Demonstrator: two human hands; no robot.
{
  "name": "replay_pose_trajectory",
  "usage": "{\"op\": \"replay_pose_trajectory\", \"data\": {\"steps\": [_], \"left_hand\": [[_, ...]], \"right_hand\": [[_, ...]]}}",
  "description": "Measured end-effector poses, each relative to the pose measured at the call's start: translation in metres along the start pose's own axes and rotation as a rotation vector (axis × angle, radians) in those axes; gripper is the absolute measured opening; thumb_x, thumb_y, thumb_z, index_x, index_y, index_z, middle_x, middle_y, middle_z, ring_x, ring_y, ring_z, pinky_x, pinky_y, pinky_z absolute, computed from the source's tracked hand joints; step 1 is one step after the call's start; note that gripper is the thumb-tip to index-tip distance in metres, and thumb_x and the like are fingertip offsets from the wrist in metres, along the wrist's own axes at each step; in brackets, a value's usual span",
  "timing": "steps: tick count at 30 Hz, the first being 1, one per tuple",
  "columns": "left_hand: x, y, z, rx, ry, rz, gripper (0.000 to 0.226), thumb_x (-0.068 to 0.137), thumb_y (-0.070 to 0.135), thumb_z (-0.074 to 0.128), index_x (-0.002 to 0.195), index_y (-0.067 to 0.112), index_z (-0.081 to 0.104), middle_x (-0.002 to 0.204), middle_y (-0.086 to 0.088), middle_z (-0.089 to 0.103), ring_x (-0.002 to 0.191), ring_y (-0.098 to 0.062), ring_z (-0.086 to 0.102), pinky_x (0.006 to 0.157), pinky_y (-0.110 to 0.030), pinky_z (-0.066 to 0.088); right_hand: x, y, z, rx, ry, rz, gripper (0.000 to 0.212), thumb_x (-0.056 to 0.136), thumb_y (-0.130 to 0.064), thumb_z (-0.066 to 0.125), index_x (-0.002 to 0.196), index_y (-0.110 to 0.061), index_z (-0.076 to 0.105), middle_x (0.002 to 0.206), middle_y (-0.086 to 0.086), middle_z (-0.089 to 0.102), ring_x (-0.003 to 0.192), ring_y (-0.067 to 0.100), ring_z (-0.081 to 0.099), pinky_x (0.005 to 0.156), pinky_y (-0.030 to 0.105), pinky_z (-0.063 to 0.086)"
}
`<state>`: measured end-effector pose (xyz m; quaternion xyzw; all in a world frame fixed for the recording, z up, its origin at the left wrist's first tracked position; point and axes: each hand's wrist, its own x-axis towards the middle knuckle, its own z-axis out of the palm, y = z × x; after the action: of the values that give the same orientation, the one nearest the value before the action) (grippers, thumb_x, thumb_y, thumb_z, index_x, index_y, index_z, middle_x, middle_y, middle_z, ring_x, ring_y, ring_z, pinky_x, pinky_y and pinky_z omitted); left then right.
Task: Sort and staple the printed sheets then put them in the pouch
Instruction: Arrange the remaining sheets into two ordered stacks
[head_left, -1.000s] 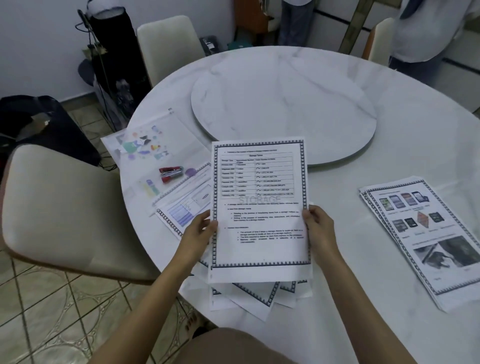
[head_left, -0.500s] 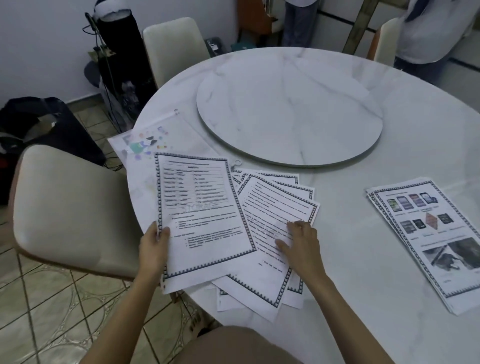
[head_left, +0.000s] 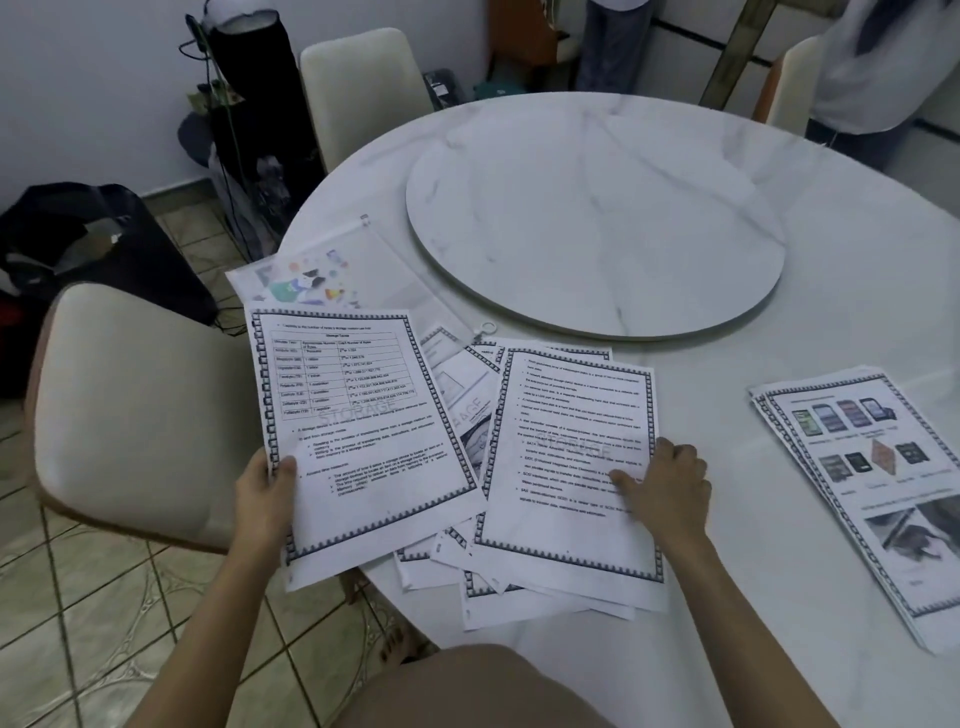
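My left hand (head_left: 267, 493) pinches the lower left edge of a bordered sheet with a table (head_left: 358, 431), held over the table's left edge. A loose pile of printed sheets (head_left: 566, 467) lies fanned on the table in front of me. My right hand (head_left: 662, 486) rests flat on the top text sheet of that pile, fingers spread. The clear pouch (head_left: 332, 275) with a colourful print lies behind the held sheet, its zipper ring (head_left: 485, 328) showing. The held sheet covers the place where the red stapler lay earlier.
A second stack of sheets with device pictures (head_left: 872, 483) lies at the right. A round marble turntable (head_left: 597, 223) fills the middle of the white table (head_left: 779, 322). A beige chair (head_left: 140, 415) stands at the left. People stand at the far side.
Both hands held the table sheet upright a second ago. My left hand has swung it leftward over the stapler and pouch. My right hand let go and dropped onto the pile, shifting the top sheet right.
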<state>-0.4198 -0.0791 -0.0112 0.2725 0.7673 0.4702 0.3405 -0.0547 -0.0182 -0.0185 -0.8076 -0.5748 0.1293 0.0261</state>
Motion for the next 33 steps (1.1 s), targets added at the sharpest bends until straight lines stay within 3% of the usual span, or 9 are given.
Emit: {"op": "replay_pose_trajectory", "data": {"steps": [6, 10, 13, 16, 22, 26, 33], "left_hand": [[0.005, -0.002, 0.011, -0.021, -0.007, -0.043, 0.031, 0.097, 0.008, 0.038, 0.125, -0.001, 0.049, 0.129, -0.021, 0.053, 0.115, -0.036, 0.052, 0.091, -0.037, 0.041], [0.004, 0.001, 0.017, -0.03, -0.045, -0.05, 0.031, 0.098, 0.008, 0.037, 0.125, 0.0, 0.049, 0.128, -0.02, 0.054, 0.111, -0.032, 0.053, 0.091, -0.037, 0.041], [0.005, -0.001, 0.02, -0.032, -0.077, -0.048, 0.03, 0.097, 0.007, 0.037, 0.124, 0.0, 0.05, 0.127, -0.021, 0.055, 0.102, -0.025, 0.052, 0.093, -0.039, 0.042], [0.005, -0.005, 0.021, -0.036, -0.117, -0.067, 0.03, 0.098, 0.008, 0.038, 0.124, 0.001, 0.051, 0.126, -0.019, 0.055, 0.109, -0.032, 0.055, 0.093, -0.04, 0.043], [0.001, -0.011, 0.02, -0.013, -0.212, -0.103, 0.029, 0.098, 0.011, 0.038, 0.122, 0.005, 0.053, 0.121, -0.016, 0.058, 0.108, -0.034, 0.057, 0.094, -0.046, 0.046], [-0.003, -0.011, 0.021, -0.022, -0.247, -0.111, 0.025, 0.098, 0.011, 0.038, 0.117, 0.007, 0.054, 0.115, -0.015, 0.06, 0.102, -0.033, 0.058, 0.092, -0.044, 0.047], [-0.013, -0.009, 0.028, -0.001, -0.314, -0.081, 0.02, 0.098, 0.011, 0.038, 0.11, 0.011, 0.054, 0.11, -0.011, 0.059, 0.099, -0.029, 0.057, 0.085, -0.038, 0.046]], "right_hand": [[0.004, -0.003, 0.007, 0.208, 0.047, 0.156, 0.06, 0.083, -0.025, 0.065, 0.132, -0.004, 0.038, 0.126, 0.022, 0.044, 0.118, 0.037, 0.043, 0.096, 0.045, 0.036], [0.008, 0.009, 0.009, 0.524, 0.118, 0.157, 0.018, 0.089, -0.016, 0.052, 0.099, -0.003, 0.06, 0.101, 0.02, 0.057, 0.092, 0.037, 0.057, 0.076, 0.038, 0.045], [0.008, 0.017, -0.009, 0.666, 0.198, 0.139, 0.023, 0.093, -0.015, 0.048, 0.099, 0.0, 0.064, 0.094, 0.014, 0.064, 0.085, 0.025, 0.054, 0.075, 0.029, 0.039], [0.011, 0.03, -0.031, 0.73, 0.265, 0.153, 0.026, 0.093, -0.014, 0.049, 0.106, 0.003, 0.064, 0.102, 0.02, 0.066, 0.091, 0.025, 0.057, 0.082, 0.026, 0.037], [0.02, 0.056, -0.07, 0.873, 0.249, 0.209, 0.032, 0.093, -0.015, 0.051, 0.114, 0.007, 0.059, 0.113, 0.024, 0.062, 0.103, 0.031, 0.058, 0.087, 0.031, 0.041], [0.017, 0.049, -0.072, 0.97, 0.219, 0.195, 0.029, 0.093, -0.017, 0.051, 0.113, 0.003, 0.06, 0.107, 0.013, 0.061, 0.094, 0.02, 0.053, 0.085, 0.029, 0.04], [0.013, -0.009, -0.028, 0.957, 0.088, 0.04, 0.013, 0.091, -0.015, 0.053, 0.088, -0.007, 0.064, 0.091, 0.014, 0.065, 0.083, 0.018, 0.056, 0.076, 0.027, 0.043]]}}
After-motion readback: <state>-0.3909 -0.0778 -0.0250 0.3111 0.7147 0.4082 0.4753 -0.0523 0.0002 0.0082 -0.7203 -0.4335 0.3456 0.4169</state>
